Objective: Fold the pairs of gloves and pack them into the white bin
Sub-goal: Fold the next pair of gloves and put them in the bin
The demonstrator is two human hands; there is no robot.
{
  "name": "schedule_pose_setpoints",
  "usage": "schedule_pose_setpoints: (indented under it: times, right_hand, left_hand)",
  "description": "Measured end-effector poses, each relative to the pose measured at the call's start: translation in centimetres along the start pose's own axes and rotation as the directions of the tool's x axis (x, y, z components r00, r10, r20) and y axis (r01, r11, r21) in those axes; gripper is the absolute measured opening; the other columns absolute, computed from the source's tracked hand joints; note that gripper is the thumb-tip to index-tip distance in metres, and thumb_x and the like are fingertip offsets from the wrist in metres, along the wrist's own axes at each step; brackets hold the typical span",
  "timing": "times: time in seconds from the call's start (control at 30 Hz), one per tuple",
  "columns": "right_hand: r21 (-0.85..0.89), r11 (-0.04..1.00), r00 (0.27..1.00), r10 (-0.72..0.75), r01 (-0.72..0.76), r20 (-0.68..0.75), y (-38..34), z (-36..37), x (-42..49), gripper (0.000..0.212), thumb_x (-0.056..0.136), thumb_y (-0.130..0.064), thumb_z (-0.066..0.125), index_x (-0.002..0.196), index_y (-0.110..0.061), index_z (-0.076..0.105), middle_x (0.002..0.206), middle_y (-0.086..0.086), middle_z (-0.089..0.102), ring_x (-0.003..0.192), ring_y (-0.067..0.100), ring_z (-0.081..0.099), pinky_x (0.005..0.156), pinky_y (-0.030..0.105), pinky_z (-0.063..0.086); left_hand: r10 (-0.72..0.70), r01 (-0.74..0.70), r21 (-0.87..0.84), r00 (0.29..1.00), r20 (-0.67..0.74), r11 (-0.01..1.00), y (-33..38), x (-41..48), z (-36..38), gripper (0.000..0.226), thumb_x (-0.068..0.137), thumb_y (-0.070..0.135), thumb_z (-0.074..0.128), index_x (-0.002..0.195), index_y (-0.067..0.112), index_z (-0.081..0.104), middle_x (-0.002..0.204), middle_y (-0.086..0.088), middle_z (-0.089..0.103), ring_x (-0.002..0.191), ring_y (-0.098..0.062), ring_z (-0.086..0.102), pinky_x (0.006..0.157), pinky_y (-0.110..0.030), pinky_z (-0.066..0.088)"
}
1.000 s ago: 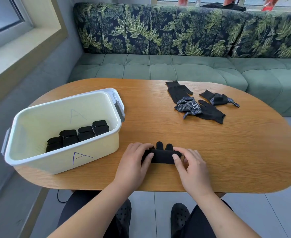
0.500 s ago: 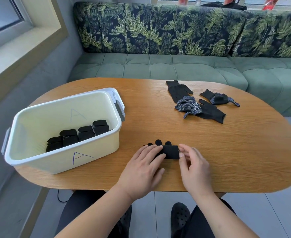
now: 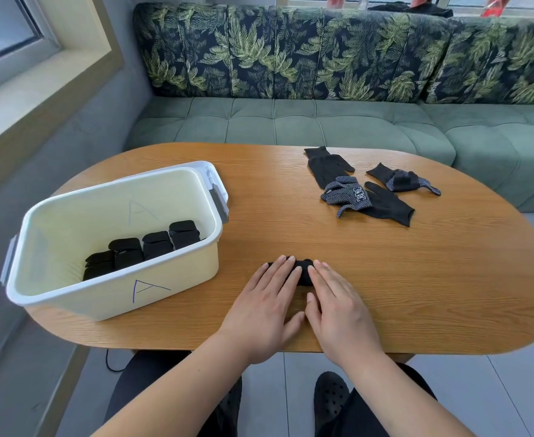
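Glove bundle [image 3: 303, 273] lies crosswise beneath the flat, straightened fingers of the left hand [image 3: 267, 305] and right hand [image 3: 338, 307], with the white bin [image 3: 180, 275] on the left hand's side.

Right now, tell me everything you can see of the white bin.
The bin is white plastic, rectangular, open-topped, with a grey handle at each end and a purple A drawn on its near wall. It stands upright on the left of the table. Four folded black glove bundles lie in a row inside, along the near wall.
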State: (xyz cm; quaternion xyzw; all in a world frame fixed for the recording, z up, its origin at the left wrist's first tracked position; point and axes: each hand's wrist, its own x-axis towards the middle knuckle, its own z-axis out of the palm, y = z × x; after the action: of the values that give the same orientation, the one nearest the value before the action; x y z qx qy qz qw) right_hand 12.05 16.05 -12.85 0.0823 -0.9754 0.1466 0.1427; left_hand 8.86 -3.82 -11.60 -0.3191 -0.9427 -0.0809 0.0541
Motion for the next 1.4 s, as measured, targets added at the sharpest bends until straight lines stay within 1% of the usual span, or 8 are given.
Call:
schedule_pose_setpoints:
  times: [0.27,0.43,0.73,0.97,1.1,1.2,1.3,1.4]
  right_hand:
    - [-0.108,0.991,0.991,-0.065,0.078,0.114,-0.3,-0.7,0.6,0.062,0.110,-0.037,0.027,0.169,-0.016,0.027,0.178,-0.001,0.016,0.165,0.012,0.009,0.133,0.042,0.022]
    - [-0.093,0.995,0.985,-0.019,0.035,0.169,-0.3,-0.7,0.9,0.066,0.108,-0.040,0.025,0.171,-0.020,0.021,0.179,-0.006,0.011,0.165,0.009,0.008,0.133,0.038,0.018]
    - [-0.090,0.994,0.972,-0.033,0.055,0.232,0.0,-0.9,1.1,0.066,0.110,-0.045,0.023,0.172,-0.029,0.006,0.179,-0.011,-0.006,0.164,0.007,-0.011,0.134,0.041,0.011]
    - [-0.006,1.000,0.982,0.021,-0.020,0.186,0.0,-1.5,1.1,0.063,0.113,-0.041,0.030,0.171,-0.031,0.010,0.179,-0.013,-0.002,0.164,0.010,-0.015,0.135,0.041,0.008]
    - [0.086,0.991,0.989,0.093,-0.103,0.112,0.1,-1.4,1.0,0.055,0.112,-0.039,0.027,0.165,-0.029,0.036,0.173,-0.015,0.027,0.164,0.009,0.006,0.132,0.038,0.018]
    - [0.191,0.971,0.989,0.146,-0.142,-0.007,0.3,-1.5,0.6,0.045,0.109,-0.030,0.037,0.146,-0.024,0.061,0.147,-0.014,0.056,0.149,0.012,0.037,0.121,0.043,0.040]
    - [0.258,0.954,0.977,0.185,-0.154,-0.101,0.3,-1.9,0.3,0.030,0.106,-0.021,0.047,0.122,-0.024,0.071,0.119,-0.018,0.061,0.123,0.010,0.049,0.102,0.039,0.050]
    - [0.303,0.940,0.977,0.192,-0.155,-0.094,0.2,-2.2,0.2,0.026,0.104,-0.017,0.056,0.124,-0.026,0.071,0.121,-0.020,0.060,0.122,0.008,0.049,0.100,0.035,0.049]
  left_hand:
    - [0.000,0.001,-0.022,0.998,0.061,1.000,0.0,0.2,-0.1,0.079,0.111,0.058,0.023,0.171,0.013,-0.003,0.179,-0.004,-0.012,0.163,-0.015,-0.021,0.135,-0.042,0.000]
    - [-0.096,0.099,-0.045,0.994,0.058,0.994,0.0,0.1,-0.2,0.079,0.109,0.056,0.024,0.171,0.012,0.004,0.180,-0.006,-0.006,0.165,-0.016,-0.014,0.135,-0.041,0.000]
    - [-0.104,0.108,-0.088,0.993,0.052,0.990,-0.1,0.3,-0.3,0.079,0.108,0.058,0.024,0.172,0.016,0.002,0.180,-0.001,-0.008,0.164,-0.015,-0.017,0.135,-0.043,0.000]
    - [-0.242,0.212,-0.357,0.970,-0.041,0.910,-0.7,0.0,-0.7,0.066,0.109,0.049,0.038,0.169,0.023,0.025,0.179,0.010,0.008,0.164,-0.006,-0.008,0.135,-0.036,0.007]
    - [-0.372,0.279,-0.493,0.923,-0.101,0.824,-0.9,-0.2,-1.2,0.053,0.108,0.037,0.049,0.159,0.023,0.043,0.167,0.011,0.033,0.159,-0.007,0.016,0.131,-0.033,0.020]
    - [-0.423,0.300,-0.520,0.896,-0.134,0.800,-1.0,-0.4,-1.5,0.042,0.107,0.032,0.051,0.148,0.022,0.052,0.156,0.010,0.042,0.150,-0.008,0.028,0.126,-0.032,0.029]
    - [-0.451,0.330,-0.508,0.883,-0.133,0.796,-1.1,-0.4,-1.6,0.033,0.105,0.031,0.051,0.136,0.023,0.057,0.144,0.011,0.046,0.140,-0.007,0.034,0.119,-0.028,0.035]
    - [-0.450,0.336,-0.472,0.880,-0.152,0.815,-0.9,-0.3,-1.6,0.026,0.105,0.032,0.053,0.128,0.022,0.062,0.133,0.011,0.050,0.131,-0.008,0.039,0.112,-0.028,0.039]
